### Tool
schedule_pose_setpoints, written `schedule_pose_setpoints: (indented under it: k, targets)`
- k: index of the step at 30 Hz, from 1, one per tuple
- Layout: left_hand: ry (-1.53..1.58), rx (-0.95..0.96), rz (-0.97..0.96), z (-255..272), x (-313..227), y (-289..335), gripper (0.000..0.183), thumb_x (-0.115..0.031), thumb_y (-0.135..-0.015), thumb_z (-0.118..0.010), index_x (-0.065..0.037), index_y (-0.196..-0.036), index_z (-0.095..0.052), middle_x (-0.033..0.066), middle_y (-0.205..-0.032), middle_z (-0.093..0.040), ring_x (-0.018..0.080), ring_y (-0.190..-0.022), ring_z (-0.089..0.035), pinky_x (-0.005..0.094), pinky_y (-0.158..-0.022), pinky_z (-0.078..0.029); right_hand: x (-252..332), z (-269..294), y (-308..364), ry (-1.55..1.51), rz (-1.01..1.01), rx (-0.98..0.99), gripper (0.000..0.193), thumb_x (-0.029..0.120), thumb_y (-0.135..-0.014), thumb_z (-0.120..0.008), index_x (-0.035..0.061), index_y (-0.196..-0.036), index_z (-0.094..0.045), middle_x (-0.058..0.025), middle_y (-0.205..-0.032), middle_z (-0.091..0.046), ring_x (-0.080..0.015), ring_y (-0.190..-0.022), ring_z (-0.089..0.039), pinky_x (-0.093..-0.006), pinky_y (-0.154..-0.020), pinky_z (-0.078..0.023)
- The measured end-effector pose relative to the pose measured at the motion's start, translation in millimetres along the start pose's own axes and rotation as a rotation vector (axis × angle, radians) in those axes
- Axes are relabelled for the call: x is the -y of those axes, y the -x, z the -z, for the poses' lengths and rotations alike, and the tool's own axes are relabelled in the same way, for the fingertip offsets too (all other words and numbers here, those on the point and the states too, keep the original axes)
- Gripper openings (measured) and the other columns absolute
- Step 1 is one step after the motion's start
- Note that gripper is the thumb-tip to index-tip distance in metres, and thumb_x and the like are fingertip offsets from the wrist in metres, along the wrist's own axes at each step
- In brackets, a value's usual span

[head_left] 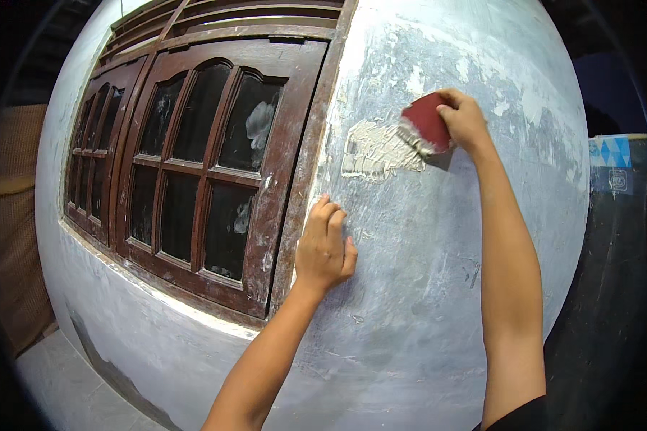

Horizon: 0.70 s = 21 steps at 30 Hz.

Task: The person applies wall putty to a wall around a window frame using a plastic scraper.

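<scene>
My right hand [465, 123] grips a dark red flat putty spreader [425, 123] against the wall [417, 266]. Whitish paste clings to the spreader's lower left edge. That edge meets the right side of a patch of wet cream putty [379, 149], which has a ridged, uneven surface. Lower and to the left, my left hand [323, 248] rests at the wall beside the window frame [308, 154]. Its fingers are loosely bent and the thumb stands apart; I see nothing in it.
Brown wooden window shutters [205, 161] with dark, smudged panes fill the left, under a slatted vent [259, 16]. A white-smeared sill [158, 296] runs below. At far left hangs a brown woven screen [14, 215] above a grey floor [72, 388]. Blue-and-white patterned material [609, 152] is at far right.
</scene>
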<state>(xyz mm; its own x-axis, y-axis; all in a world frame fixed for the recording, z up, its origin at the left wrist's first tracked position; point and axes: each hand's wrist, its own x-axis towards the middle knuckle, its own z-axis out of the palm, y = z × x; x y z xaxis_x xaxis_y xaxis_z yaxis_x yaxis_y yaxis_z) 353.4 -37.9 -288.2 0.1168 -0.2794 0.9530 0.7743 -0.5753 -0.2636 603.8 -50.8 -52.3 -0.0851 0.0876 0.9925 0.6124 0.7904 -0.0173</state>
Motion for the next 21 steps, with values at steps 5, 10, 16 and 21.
schedule_pose_setpoints:
  k: [5,10,16,21]
  targets:
    - [-0.035,0.098,-0.108,6,-5,-3,0.053,-0.012,-0.074,-0.057,0.0,-0.125,-0.047,0.0205,-0.128,-0.05,0.0432,-0.133,-0.043,0.0518,-0.113,-0.035,-8,-1,4,-0.405,-0.017,0.01,0.033,0.01,-0.086,-0.06,0.0051,-0.117,-0.068,-0.0129,-0.113,-0.072,-0.0255,-0.106,-0.067,-0.0366,-0.098,-0.045]
    - [-0.071,0.162,-0.161,2,-3,0,0.057,-0.014,-0.075,-0.058,-0.001,-0.129,-0.047,0.0192,-0.134,-0.05,0.0405,-0.136,-0.042,0.0515,-0.115,-0.033,-13,6,5,-0.131,-0.065,-0.133,0.031,0.008,-0.086,-0.06,0.0041,-0.116,-0.068,-0.0133,-0.111,-0.072,-0.0246,-0.106,-0.067,-0.0339,-0.096,-0.047]
    - [-0.047,0.176,-0.146,6,-4,-3,0.055,-0.012,-0.073,-0.059,-0.001,-0.126,-0.049,0.0178,-0.133,-0.052,0.0386,-0.135,-0.044,0.0509,-0.115,-0.034,-26,-6,5,-0.019,0.006,-0.134,0.03,0.006,-0.085,-0.058,0.0014,-0.113,-0.068,-0.0128,-0.108,-0.072,-0.0213,-0.098,-0.068,-0.0337,-0.088,-0.051]
    - [-0.033,0.161,-0.148,4,-4,-4,0.054,-0.01,-0.073,-0.059,-0.001,-0.125,-0.05,0.0176,-0.132,-0.053,0.039,-0.134,-0.045,0.0512,-0.114,-0.035,-19,14,14,-0.214,-0.117,-0.23,0.03,0.006,-0.085,-0.059,0.002,-0.113,-0.068,-0.0128,-0.106,-0.072,-0.0222,-0.1,-0.067,-0.0331,-0.091,-0.049]
